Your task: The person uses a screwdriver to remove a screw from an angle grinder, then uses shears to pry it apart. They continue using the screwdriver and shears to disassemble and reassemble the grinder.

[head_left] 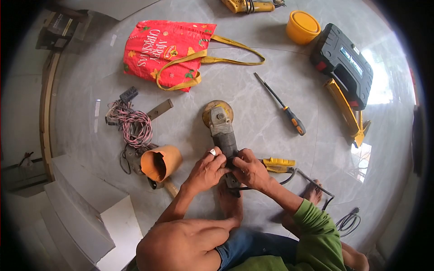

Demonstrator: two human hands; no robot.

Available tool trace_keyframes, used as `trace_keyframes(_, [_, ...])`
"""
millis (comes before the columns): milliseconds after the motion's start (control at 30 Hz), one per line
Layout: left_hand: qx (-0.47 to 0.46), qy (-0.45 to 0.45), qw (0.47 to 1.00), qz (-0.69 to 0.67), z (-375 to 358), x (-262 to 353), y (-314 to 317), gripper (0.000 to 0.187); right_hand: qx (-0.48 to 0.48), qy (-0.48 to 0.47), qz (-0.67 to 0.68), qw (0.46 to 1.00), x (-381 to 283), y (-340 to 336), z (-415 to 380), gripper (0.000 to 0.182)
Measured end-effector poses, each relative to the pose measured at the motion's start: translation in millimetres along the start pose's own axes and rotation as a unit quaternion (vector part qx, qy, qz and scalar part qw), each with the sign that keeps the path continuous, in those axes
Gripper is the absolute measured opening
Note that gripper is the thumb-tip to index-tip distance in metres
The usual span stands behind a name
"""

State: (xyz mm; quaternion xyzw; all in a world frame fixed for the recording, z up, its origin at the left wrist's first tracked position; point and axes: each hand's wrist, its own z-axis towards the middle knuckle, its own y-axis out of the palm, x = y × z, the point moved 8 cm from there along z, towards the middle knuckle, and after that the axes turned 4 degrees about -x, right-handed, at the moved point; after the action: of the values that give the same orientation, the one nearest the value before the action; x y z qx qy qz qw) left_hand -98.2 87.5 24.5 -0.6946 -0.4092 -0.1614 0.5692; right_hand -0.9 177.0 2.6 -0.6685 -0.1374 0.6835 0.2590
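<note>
An angle grinder (pixel 224 137) lies on the tiled floor in front of me, its round yellowish disc (pixel 209 113) at the far end and its rear end near my foot. My left hand (pixel 208 170), with a ring on one finger, is closed on the left side of the grinder's dark body. From the right, my right hand (pixel 250 170) grips the same body, its fingers bent against it. The fingertips of both hands meet over the body, and what they press there is too small to tell. A black cord runs from the grinder's rear toward the right.
A red bag (pixel 169 54) lies at the upper left. Bundled cord (pixel 135 124) and an orange cup (pixel 161 163) are on the left. To the right are a screwdriver (pixel 282 106), a yellow-handled tool (pixel 279 165), a yellow caulking gun (pixel 346 108), a black case (pixel 346 63) and a yellow tub (pixel 303 28).
</note>
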Motion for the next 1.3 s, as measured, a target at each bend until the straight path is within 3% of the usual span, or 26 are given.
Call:
trace_keyframes(33, [-0.001,-0.001,1.0,-0.001,-1.2,-1.6,3.8,0.03,-0.001,0.001,0.0,1.0,2.4,0.3,-2.2,0.028])
trace_keyframes(100, [0.082,0.066,0.994,0.018,-6.5,9.3,-1.3,0.024,0.002,-0.071,-0.046,0.996,-6.7,-0.8,-6.4,0.027])
trace_keyframes(233, [0.16,0.058,0.985,0.002,-19.4,13.9,2.4,0.027,0.01,-0.129,-0.087,0.988,-17.2,-2.9,-9.7,0.028])
trace_keyframes(300, [0.201,0.048,0.978,0.034,-24.7,16.4,3.2,0.027,0.04,-0.124,-0.097,0.987,-20.2,-5.2,-9.8,0.018])
trace_keyframes(400, [0.233,0.017,0.972,-0.006,-29.0,13.9,5.3,0.026,-0.002,-0.153,-0.143,0.978,-21.6,1.2,-10.9,0.02])
trace_keyframes(633, [0.255,0.116,0.96,-0.01,-32.8,6.8,4.5,0.028,-0.053,-0.12,-0.034,0.991,-8.9,-1.5,-8.9,0.027])
trace_keyframes(767, [0.194,0.169,0.966,0.025,-32.0,6.9,-0.5,0.033,-0.036,-0.106,-0.034,0.993,-5.7,1.5,-11.6,0.025])
trace_keyframes(933, [0.141,0.128,0.977,0.1,-25.9,-0.4,21.6,0.044,0.03,-0.07,-0.1,0.992,-1.9,10.5,-24.4,0.017])
trace_keyframes(1000, [0.15,0.156,0.972,0.095,-17.0,11.5,16.6,0.032,0.046,0.012,-0.104,0.993,11.6,19.7,-33.8,0.026])
trace_keyframes(1033, [0.174,0.16,0.966,0.1,-19.7,6.9,14.1,0.027,0.067,0.04,-0.044,0.996,7.0,21.5,-29.4,0.021])
trace_keyframes(1067, [0.19,0.153,0.963,0.114,-20.5,3.2,20.5,0.024,0.049,0.019,-0.099,0.994,22.9,47.3,-34.8,0.034])
trace_keyframes(1100, [0.201,0.139,0.965,0.096,-22.9,-1.0,22.8,0.024,0.058,0.057,-0.053,0.995,22.2,46.8,-35.7,0.028])
trace_keyframes(1133, [0.209,0.151,0.962,0.094,-26.2,-5.2,28.8,0.024,-0.004,0.195,0.05,0.979,38.4,60.5,-40.3,0.031])
trace_keyframes(1233, [0.262,0.104,0.955,0.096,-32.2,-15.3,34.6,0.029,0.013,0.21,0.111,0.971,34.0,50.3,-41.8,0.043])
trace_keyframes(1300, [0.265,0.101,0.955,0.087,-35.7,-8.7,33.2,0.03,0.04,0.202,0.202,0.958,21.0,45.0,-51.5,0.064])
